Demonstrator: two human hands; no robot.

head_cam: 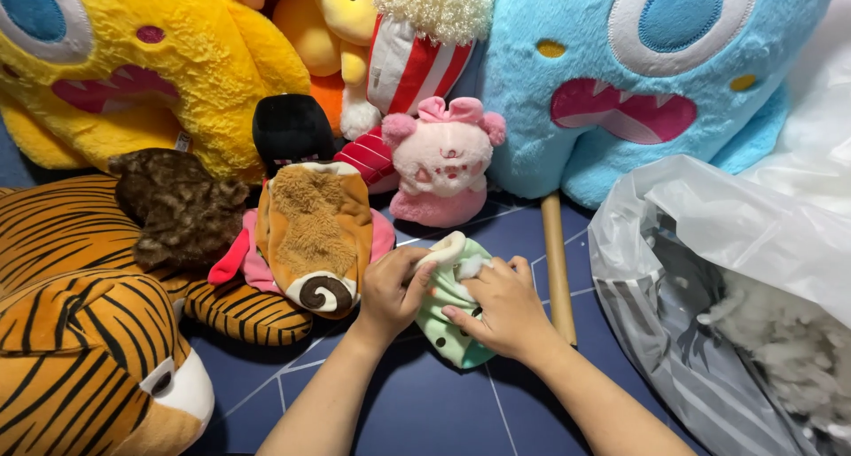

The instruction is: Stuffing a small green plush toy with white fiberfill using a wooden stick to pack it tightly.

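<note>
Dark blue mat (425,412), centre of the frame. Left hand (390,292) and right hand (505,310) both closed on a green plush (452,332), pushing white stuffing (470,265) inside. Probably filling step; needs more from the bag (709,243) at lower right.

A single head-worn camera looked steeply down from close above the dark blue lined floor mat (425,412), facing forward toward plush toys along the frame's top; forearms entered from the bottom edge.
</note>
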